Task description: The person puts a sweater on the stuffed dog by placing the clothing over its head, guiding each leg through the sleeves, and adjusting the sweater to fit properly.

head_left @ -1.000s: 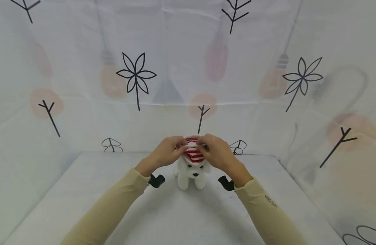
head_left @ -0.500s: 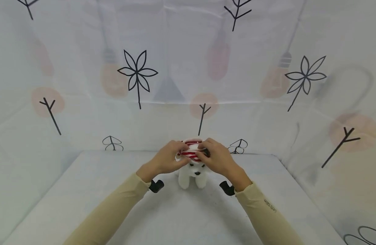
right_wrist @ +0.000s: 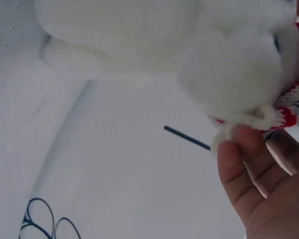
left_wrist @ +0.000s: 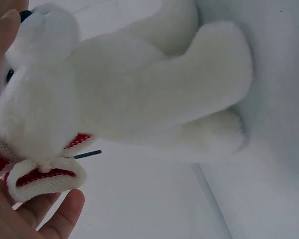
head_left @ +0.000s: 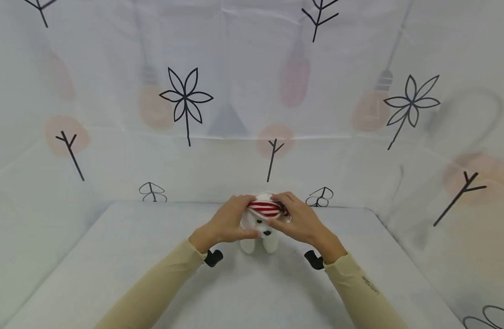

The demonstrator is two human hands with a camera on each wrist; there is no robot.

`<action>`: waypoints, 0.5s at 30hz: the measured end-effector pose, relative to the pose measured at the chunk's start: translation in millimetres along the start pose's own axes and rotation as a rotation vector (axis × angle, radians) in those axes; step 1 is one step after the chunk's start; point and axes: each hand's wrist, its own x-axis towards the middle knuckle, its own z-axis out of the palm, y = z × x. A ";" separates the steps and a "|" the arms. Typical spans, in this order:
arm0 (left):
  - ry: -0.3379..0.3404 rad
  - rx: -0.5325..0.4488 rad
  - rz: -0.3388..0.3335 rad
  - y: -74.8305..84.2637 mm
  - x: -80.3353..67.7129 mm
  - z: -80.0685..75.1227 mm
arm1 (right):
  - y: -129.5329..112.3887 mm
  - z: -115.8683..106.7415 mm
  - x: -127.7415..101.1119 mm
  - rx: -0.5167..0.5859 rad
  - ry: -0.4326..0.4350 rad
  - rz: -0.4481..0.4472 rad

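Pinching the hat (head_left: pixel 266 208) w/ both hands, left hand (head_left: pixel 226 224) & right hand (head_left: pixel 303 221), we hold it on the dog (head_left: pixel 260 233), mid-frame on tabletop (head_left: pixel 112 256). Risk: uneven tugging could tip the dog or leave the hat askew.

Both arms reach forward from the near edge and converge at the middle of the scene, in beige sleeves with a black wrist mount under each cuff. The left hand (head_left: pixel 227 222) sits left of centre, its fingers curled inward in a pinch. The right hand (head_left: pixel 299 219) mirrors it just to the right, fingers (right_wrist: pixel 239 167) likewise curled and gripping.
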 end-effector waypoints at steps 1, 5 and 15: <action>0.004 0.003 0.002 -0.2 -0.4 2.2 | 1.8 0.1 -1.5 0.012 -0.019 0.010; 0.002 0.018 -0.023 -0.5 -1.8 10.7 | 10.4 2.9 -6.9 0.060 -0.094 0.047; 0.120 0.006 -0.024 -2.8 -2.7 27.0 | 28.1 22.0 -8.0 0.161 -0.063 0.018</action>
